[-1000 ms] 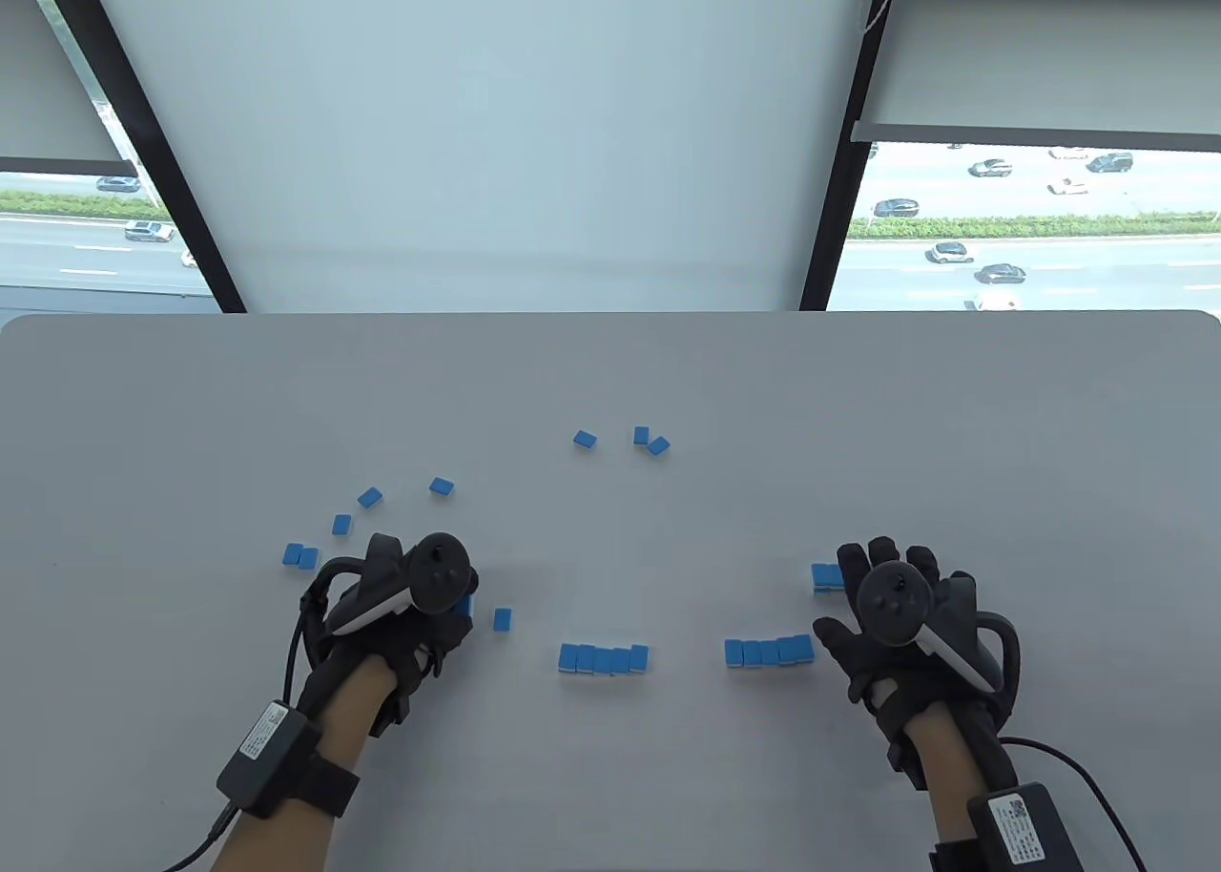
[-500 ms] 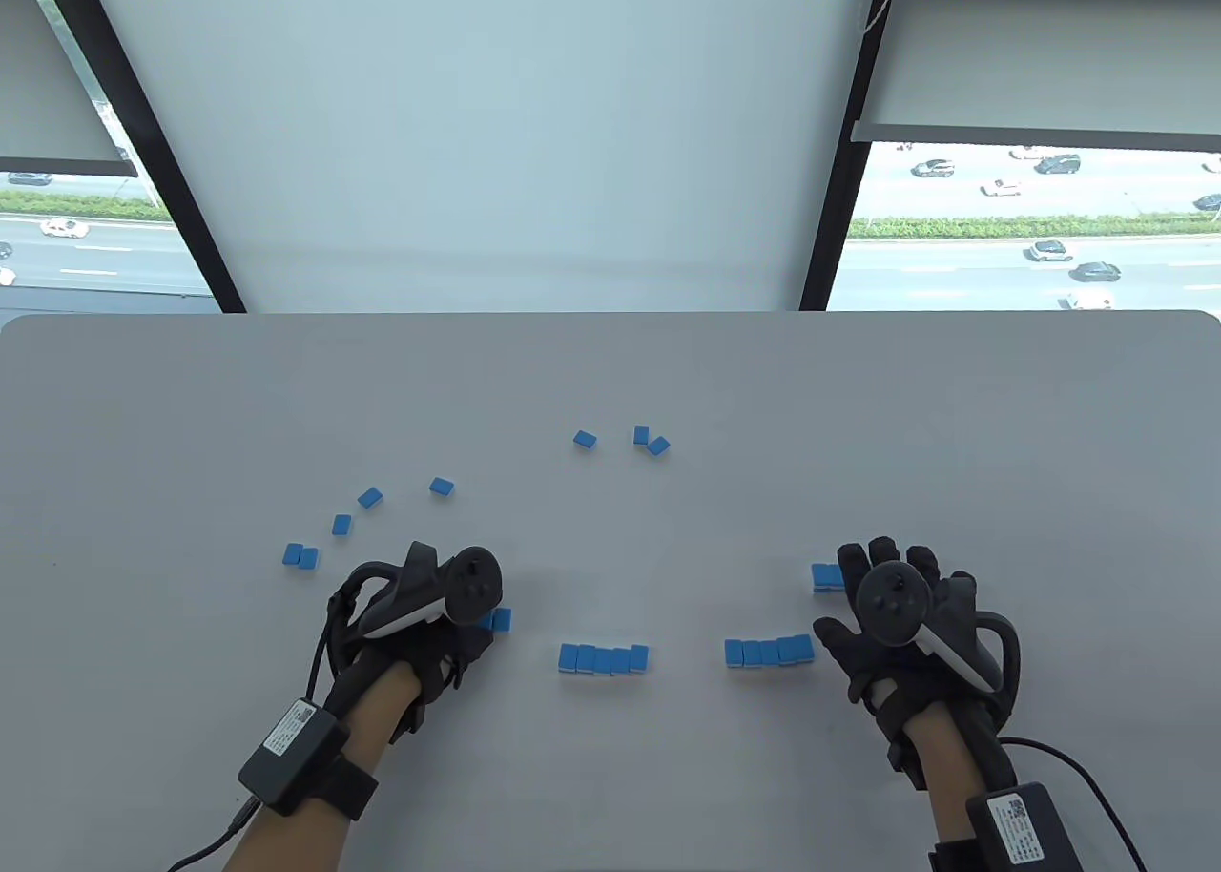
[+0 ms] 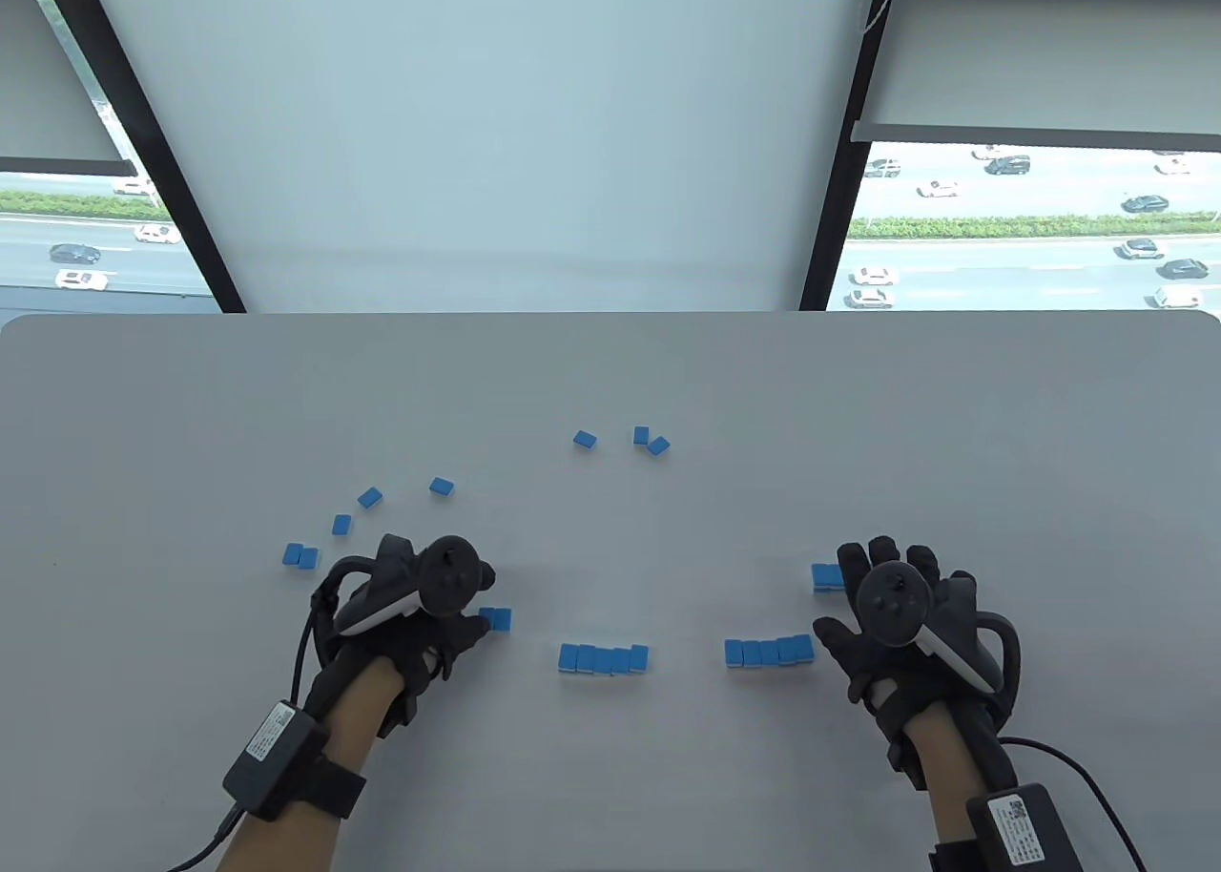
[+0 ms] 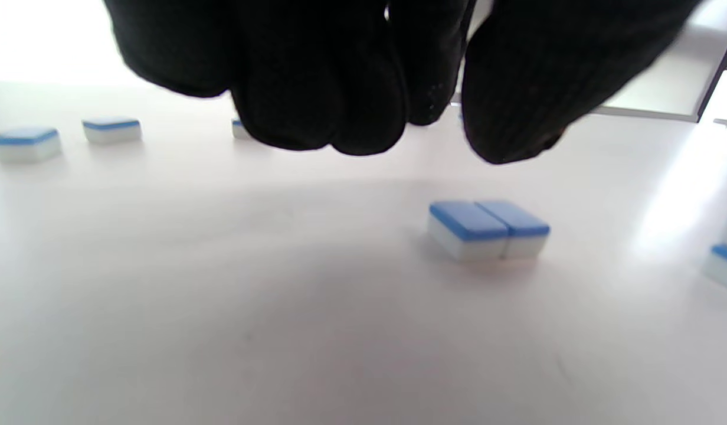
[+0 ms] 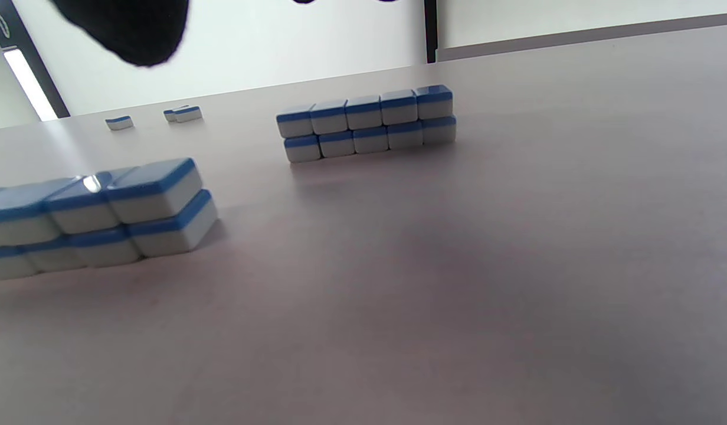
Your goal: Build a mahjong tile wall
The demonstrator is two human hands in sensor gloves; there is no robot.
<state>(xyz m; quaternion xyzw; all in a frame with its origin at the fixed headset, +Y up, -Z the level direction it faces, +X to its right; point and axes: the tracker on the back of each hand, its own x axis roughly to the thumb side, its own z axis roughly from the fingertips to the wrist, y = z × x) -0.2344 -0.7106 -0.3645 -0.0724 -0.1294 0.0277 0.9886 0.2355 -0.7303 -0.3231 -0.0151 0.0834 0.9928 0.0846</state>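
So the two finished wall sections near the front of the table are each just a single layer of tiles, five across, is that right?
Not quite. The wall sections are five across, but each is two layers high. The right wrist view shows it: the middle section has a top row stacked on a bottom row, and so does the right section. From above, in the table view, they only look like single rows.

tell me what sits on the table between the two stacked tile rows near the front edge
Nothing: between the left stacked row and the right stacked row there is only bare table, seen in the table view.
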